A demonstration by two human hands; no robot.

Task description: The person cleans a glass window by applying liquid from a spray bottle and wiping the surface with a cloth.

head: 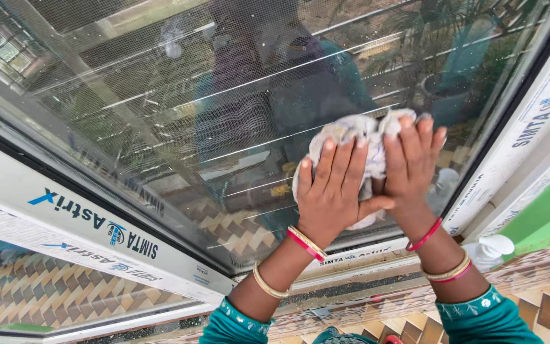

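Both hands, left hand point(331, 191) and right hand point(412, 162), press flat with fingers spread on a crumpled cloth point(358, 137) against the window glass point(224, 95), centre-right of the frame; pushing too hard may stress the pane, or the cloth may slip

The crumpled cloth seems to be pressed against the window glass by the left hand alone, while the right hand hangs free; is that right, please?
Not quite. In the head view both hands press the crumpled cloth against the window glass: the left hand and the right hand lie flat on it side by side.
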